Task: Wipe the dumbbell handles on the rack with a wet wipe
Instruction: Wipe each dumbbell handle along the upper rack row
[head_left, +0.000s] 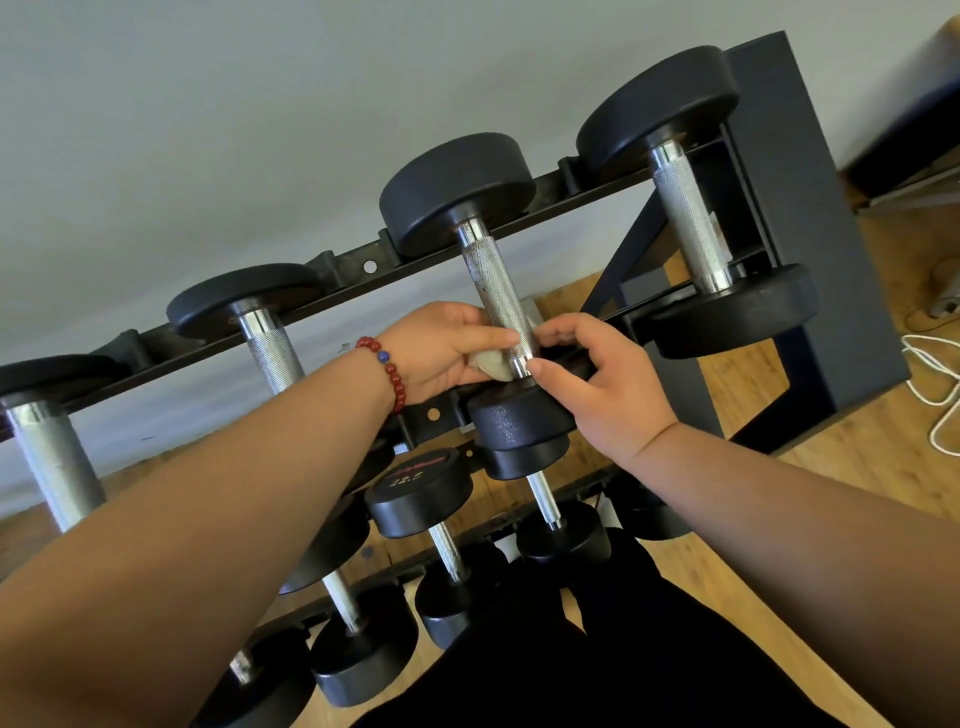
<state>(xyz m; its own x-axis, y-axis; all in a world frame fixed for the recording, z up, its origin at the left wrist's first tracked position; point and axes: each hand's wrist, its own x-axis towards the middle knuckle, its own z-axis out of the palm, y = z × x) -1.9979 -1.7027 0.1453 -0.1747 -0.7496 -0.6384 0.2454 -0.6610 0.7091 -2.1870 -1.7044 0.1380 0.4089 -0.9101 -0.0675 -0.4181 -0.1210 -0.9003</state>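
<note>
**You rub the near end of a dumbbell handle (496, 291) with the wet wipe (491, 365).**
Your left hand (441, 348) curls its fingers round the crumpled wet wipe and presses it on the handle's left side. Your right hand (608, 384) pinches the same handle from the right with thumb and finger. Wrap the wipe right round, then slide it up to the far end, twisting as you go. The rack (363, 270) stands on a wooden floor (857, 447) by a grey wall (260, 130).
</note>
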